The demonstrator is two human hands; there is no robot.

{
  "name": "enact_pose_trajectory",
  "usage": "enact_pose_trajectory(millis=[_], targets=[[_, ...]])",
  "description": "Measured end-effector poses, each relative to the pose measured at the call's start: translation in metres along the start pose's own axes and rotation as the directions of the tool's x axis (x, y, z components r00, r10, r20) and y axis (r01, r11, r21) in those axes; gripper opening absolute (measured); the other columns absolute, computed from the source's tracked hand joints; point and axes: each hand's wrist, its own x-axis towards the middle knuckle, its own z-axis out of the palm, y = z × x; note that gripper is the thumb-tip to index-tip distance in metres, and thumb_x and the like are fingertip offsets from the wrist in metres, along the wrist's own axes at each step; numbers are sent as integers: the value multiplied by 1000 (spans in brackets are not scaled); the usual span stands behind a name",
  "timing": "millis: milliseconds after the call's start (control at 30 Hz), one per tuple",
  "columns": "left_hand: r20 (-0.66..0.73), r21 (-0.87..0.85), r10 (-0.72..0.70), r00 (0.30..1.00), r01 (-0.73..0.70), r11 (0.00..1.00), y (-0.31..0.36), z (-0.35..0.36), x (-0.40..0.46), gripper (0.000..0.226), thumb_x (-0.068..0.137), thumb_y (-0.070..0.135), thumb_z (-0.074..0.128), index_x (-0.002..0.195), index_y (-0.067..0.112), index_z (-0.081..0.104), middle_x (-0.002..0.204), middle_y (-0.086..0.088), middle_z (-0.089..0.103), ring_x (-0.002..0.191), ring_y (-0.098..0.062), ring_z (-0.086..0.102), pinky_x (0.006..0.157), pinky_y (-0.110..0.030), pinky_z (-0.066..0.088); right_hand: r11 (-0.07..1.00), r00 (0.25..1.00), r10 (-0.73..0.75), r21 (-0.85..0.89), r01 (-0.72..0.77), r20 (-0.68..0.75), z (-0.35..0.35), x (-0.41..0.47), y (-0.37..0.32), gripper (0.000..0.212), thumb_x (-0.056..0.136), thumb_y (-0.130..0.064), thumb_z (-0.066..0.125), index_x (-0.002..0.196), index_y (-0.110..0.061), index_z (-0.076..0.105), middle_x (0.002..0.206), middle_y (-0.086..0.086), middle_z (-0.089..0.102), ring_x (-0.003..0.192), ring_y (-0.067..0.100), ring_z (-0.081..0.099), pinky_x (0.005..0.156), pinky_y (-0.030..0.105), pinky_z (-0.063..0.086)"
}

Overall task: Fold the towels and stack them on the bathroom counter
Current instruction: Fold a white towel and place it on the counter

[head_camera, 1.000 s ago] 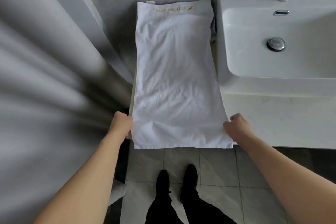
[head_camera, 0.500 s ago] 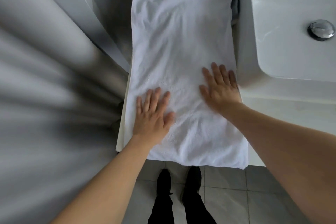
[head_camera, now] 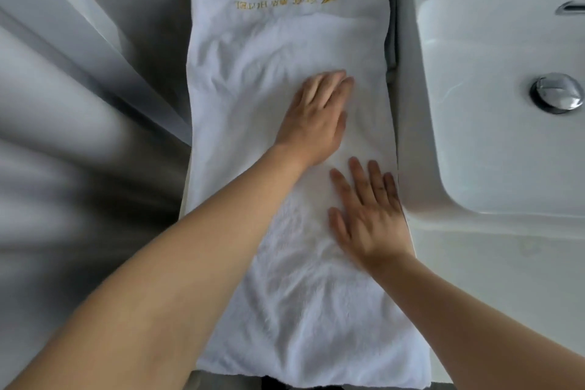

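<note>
My left hand (head_camera: 316, 117) and right hand (head_camera: 370, 215) press flat, fingers straight, on the towel (head_camera: 285, 310) lying lengthwise beside the sink (head_camera: 493, 149), so I judge folding and stacking remain.

Gold embroidered lettering (head_camera: 286, 2) runs along the far hem of the white towel (head_camera: 253, 79), near the top centre of the frame, upside down to the camera. Its Latin part seems to read "HOTEL"; the characters beside it and the small gold emblem are too blurred to read.

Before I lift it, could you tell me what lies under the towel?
The towel lies on the counter beside the sink; both hands press it flat. Anything beneath is covered.
</note>
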Motion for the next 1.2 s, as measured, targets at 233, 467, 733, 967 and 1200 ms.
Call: enact_pose_trajectory(millis=[233, 467, 733, 967, 1200], targets=[[129, 248, 150, 980, -178, 952, -15, 35, 62, 65, 101, 56, 26, 160, 35, 9, 169, -2, 4, 154, -35, 0, 119, -58, -9, 999, 999, -2, 42, 4, -51, 0, 2, 0, 63, 91, -44, 39, 151, -23, 36, 161, 11, 21, 149, 34, 15, 121, 50, 11], [38, 113, 70, 997, -74, 991, -1, 20, 78, 54, 91, 35, 46, 143, 23, 48, 154, -5, 42, 146, -29, 34, 115, -69, 12, 999, 999, 9, 52, -7, -42, 0, 4, 1, 63, 91, -43, 38, 151, -22, 36, 161, 11, 19, 149, 35, 13, 121, 50, 9], [214, 276, -51, 975, -11, 961, 9, 32, 103, 74, 100, 59, 22, 160, 26, -5, 169, 6, -5, 155, -29, -6, 108, -80, -3, 999, 1000, 25, 41, -24, -19, -1, 5, 0, 64, 90, -42, 40, 151, -24, 34, 162, 11, 17, 149, 34, 12, 121, 50, 10], [-67, 108, -53, 996, 60, 992, -21, 0, 22, 72, 93, 37, 55, 157, 17, 28, 161, -15, 27, 151, -39, 19, 115, -71, 5, 999, 999, 27, 25, -26, -37, -1, 6, 0, 63, 91, -42, 41, 151, -24, 35, 161, 10, 20, 149, 34, 14, 121, 49, 11], [330, 138, -298, 896, 266, 954, -66, 7, -76, 68, 96, 60, 15, 159, 35, 3, 167, 4, -4, 154, -22, -11, 116, -70, -4, 999, 999, 30, 17, -30, -17, -4, 6, 1, 63, 92, -42, 33, 152, -24, 31, 162, 10, 18, 149, 33, 12, 121, 48, 9]])
